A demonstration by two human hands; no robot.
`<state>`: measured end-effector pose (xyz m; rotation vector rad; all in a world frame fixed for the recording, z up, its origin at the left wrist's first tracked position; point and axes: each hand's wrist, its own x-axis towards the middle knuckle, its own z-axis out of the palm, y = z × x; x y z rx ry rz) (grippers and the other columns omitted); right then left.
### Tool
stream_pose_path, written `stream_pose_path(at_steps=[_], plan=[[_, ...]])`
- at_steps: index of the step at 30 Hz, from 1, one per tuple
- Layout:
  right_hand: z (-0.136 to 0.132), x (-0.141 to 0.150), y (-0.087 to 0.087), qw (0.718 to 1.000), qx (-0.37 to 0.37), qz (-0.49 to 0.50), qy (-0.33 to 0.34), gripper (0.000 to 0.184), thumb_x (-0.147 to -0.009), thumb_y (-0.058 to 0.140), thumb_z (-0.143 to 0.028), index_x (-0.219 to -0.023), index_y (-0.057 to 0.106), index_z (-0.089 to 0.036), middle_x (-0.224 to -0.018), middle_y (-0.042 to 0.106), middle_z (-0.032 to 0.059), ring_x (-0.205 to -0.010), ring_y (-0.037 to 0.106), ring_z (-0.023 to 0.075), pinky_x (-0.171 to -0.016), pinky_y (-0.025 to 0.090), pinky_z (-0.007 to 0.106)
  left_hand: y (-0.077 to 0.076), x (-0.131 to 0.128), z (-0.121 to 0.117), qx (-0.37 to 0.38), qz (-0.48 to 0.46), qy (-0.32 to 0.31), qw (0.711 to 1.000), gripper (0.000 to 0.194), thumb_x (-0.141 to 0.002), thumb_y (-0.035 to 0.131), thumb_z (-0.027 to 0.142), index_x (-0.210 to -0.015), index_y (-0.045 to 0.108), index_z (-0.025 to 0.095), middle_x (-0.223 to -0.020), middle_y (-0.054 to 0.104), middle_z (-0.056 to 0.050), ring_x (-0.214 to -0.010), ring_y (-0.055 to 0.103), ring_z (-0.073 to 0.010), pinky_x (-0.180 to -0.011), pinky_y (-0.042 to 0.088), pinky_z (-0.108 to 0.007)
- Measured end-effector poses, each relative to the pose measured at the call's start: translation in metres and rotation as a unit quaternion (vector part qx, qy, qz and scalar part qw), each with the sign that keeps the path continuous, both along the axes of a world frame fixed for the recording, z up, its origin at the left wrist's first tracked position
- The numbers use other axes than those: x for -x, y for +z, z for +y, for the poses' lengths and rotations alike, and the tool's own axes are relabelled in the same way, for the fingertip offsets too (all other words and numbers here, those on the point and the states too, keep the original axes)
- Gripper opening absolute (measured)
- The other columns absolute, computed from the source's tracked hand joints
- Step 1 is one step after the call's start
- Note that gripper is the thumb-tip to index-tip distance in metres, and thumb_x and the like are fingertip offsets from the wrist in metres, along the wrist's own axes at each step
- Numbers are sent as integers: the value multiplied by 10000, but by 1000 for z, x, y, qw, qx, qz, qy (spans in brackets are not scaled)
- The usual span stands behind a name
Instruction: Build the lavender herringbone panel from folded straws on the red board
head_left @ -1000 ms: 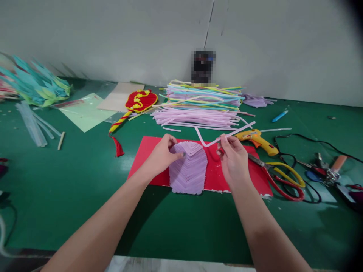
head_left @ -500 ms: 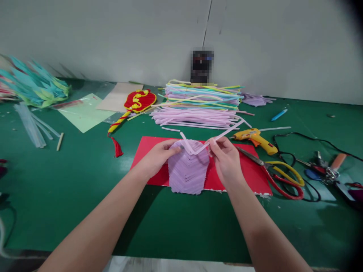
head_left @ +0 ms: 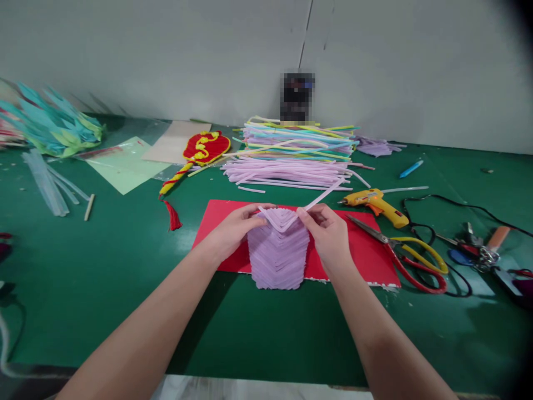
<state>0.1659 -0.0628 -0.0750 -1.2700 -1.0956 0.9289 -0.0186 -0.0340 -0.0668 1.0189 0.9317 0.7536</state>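
A lilac panel (head_left: 278, 258), made of V-shaped rows of pipe cleaner, lies over a red board (head_left: 360, 264). My left hand (head_left: 233, 230) has its thumb on the upper left of the panel and its fingers behind the edge, gripping it. Between thumb and fingers, my right hand (head_left: 328, 232) pinches a bent lilac pipe cleaner (head_left: 327, 193) at the upper right edge. The bend rests along the panel's top V, and the long end sticks up to the right. Scissors (head_left: 383, 240) with red and yellow handles lie partly on the board, right of my right hand.
A yellow glue gun (head_left: 377, 206) lies right of the board, near keys (head_left: 485, 256) and a blue pen (head_left: 411, 169). Behind are bundled pipe cleaners (head_left: 287, 173) and a red fan-shaped piece (head_left: 207, 149) with a tassel. Clear sticks (head_left: 44, 183) lie at the left.
My right hand has moved left, bringing the bent pipe cleaner from beside the panel onto its top V. My left hand stays at the panel's left edge.
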Motion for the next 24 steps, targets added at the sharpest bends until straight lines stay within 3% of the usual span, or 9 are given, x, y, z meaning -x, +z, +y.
stream_pose_path(at_steps=[7,16,21,24], plan=[[0,-1,0,1000,0,-4,9,175,-705,675,-367,-697,614,-203,-682,598,-22,-658,537,115,-640,421,253,2,-1,-1,-24,3,-6,1000,428,-653,701,209,-1070,618,161,-1117,632,-91,-1034,566,-231,-858,422,-334],[-1,-2,0,998,-10,-59,-1,177,-718,659,-384,-717,632,-209,-703,603,-16,-665,535,126,-646,420,268,-3,-2,-2,-14,24,10,1000,327,-661,713,290,-951,654,151,-990,685,-85,-881,628,-226,-765,462,-330],[0,-4,-4,996,-40,-80,-22,160,-700,674,-370,-747,655,-218,-939,612,30,-900,562,168,-705,452,278,-5,-1,-1,-25,16,18,999,325,-651,721,262,-956,659,170,-1018,678,-67,-885,625,-207,-782,463,-322],[1,-4,-5,998,-38,-54,-9,149,-722,655,-361,-771,656,-220,-949,625,34,-916,571,166,-736,467,295,-5,-1,-1,-30,12,21,999,332,-652,723,250,-970,658,177,-1039,671,-62,-898,620,-198,-805,456,-321]])
